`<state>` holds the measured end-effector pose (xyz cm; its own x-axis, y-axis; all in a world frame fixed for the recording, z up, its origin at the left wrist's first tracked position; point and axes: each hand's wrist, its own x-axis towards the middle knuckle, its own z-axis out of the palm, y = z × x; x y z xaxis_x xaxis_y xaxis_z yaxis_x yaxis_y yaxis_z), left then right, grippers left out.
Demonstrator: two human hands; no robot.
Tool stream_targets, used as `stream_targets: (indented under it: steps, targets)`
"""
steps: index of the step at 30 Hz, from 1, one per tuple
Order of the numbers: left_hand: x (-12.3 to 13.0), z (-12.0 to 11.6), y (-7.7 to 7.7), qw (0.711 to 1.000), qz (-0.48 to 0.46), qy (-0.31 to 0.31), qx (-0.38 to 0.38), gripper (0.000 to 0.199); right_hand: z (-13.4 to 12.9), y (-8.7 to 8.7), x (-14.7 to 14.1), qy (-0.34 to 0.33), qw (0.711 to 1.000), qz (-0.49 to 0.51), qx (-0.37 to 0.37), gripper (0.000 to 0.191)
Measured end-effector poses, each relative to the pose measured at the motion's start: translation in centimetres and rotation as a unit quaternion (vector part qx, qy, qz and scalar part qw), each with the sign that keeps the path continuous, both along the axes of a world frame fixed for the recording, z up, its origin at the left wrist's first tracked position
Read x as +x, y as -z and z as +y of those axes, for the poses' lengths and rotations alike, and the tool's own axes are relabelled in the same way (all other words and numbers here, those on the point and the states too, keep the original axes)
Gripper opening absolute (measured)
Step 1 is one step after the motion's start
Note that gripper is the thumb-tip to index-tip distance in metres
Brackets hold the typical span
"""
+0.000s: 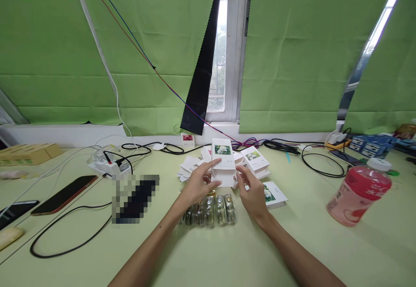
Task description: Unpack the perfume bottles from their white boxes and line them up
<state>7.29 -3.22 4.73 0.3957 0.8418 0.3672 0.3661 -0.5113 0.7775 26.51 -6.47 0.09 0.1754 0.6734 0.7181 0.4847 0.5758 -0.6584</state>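
Between my two hands stands a small white cardboard box with a white-flower picture; its lower end flap is open towards me. My left hand is closed on the box's left side, thumb near the flap and a finger across the front. At the right edge, my right hand pinches the box by a side flap. Just below lies a row of several small glass bottles in clear wrap, partly covered by my left hand. Behind are more white boxes, and another flower box lies beside my right wrist.
A pink-labelled bottle stands on the right. Phones, a power strip and a looping black cable occupy the left. Cables run along the wall, with blue boxes at the back right.
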Motion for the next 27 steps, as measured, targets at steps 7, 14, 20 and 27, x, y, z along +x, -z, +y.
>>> stream_targets:
  steps: [7, 14, 20, 27]
  targets:
    - [0.12, -0.25, -0.32, 1.0, -0.004, -0.014, -0.007, 0.059, -0.09, 0.02, -0.05, -0.012, 1.0, -0.003, -0.008, 0.025]
    - [0.18, -0.39, -0.61, 0.999, -0.001, -0.039, -0.002, 0.053, -0.12, 0.0, -0.12, -0.026, 0.999, 0.0, -0.022, 0.026]
    - [0.18, -0.2, -0.39, 0.999, -0.017, -0.052, 0.001, 0.053, -0.14, -0.04, -0.27, -0.032, 0.999, -0.009, -0.027, 0.027]
    - [0.25, 0.03, -0.39, 0.996, -0.055, -0.073, -0.001, 0.053, -0.18, -0.2, -0.36, -0.013, 1.0, -0.006, -0.024, 0.025]
